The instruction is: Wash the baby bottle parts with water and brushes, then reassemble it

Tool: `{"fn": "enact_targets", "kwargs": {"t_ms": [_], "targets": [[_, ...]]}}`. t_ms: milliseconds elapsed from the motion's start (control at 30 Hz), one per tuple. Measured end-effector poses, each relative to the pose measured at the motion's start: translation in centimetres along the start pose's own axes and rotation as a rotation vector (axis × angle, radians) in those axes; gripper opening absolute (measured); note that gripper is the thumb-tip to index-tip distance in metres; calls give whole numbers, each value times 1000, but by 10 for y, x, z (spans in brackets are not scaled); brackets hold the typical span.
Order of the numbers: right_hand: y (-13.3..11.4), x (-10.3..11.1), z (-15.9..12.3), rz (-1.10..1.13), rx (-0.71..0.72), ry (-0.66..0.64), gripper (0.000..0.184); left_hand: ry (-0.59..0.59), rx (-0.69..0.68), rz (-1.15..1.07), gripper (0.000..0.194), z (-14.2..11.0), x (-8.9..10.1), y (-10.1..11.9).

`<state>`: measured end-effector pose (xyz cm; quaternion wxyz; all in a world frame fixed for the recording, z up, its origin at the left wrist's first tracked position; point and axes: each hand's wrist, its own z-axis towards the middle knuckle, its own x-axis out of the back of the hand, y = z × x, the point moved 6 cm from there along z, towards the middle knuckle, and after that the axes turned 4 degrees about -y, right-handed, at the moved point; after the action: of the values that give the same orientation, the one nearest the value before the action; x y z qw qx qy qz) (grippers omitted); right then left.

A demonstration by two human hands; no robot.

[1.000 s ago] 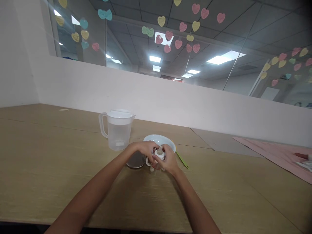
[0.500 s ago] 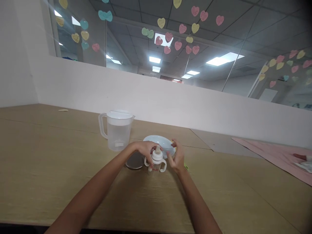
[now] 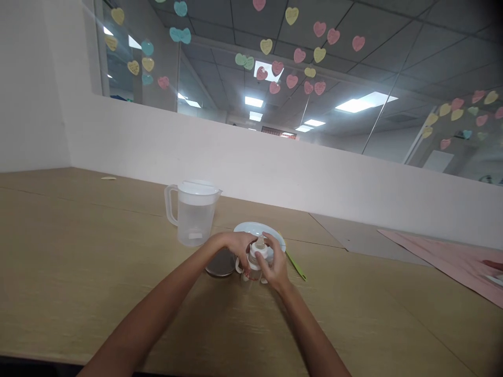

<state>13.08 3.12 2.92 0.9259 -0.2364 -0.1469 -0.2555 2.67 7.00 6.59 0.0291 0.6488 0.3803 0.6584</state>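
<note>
A baby bottle (image 3: 254,266) with a clear body, white collar, side handles and a clear teat stands upright on the table. My left hand (image 3: 238,247) is wrapped round its left side. The fingers and thumb of my right hand (image 3: 275,264) grip the white collar from the right, below the teat. Most of the right handle is hidden by that hand. Behind the bottle lies a white plate (image 3: 251,226), partly covered by my hands. A round dark disc with a metallic rim (image 3: 220,266) sits under my left wrist.
A lidded translucent pitcher (image 3: 195,220) stands at the back left of the plate. A thin green tool (image 3: 296,267) lies right of my right hand. On the far right, another person's hand (image 3: 493,264) shows over a pink cloth (image 3: 440,251). A white wall closes off the table's back.
My right hand was open beside the bottle and has closed on its collar. My left hand keeps its hold. The green tool shows more fully, and the view has shifted slightly.
</note>
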Motion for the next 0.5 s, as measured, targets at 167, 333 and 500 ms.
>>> {"fn": "enact_targets", "kwargs": {"t_ms": [167,333,500], "targets": [[11,6,3,333,-191,115,49,-22,38,23,69,0,-1,-4],[23,5,8,619,-404,207,57,-63,62,149,63,-2,-3,2],[43,11,8,793,-530,344,56,81,7,216,50,-6,5,23]]}}
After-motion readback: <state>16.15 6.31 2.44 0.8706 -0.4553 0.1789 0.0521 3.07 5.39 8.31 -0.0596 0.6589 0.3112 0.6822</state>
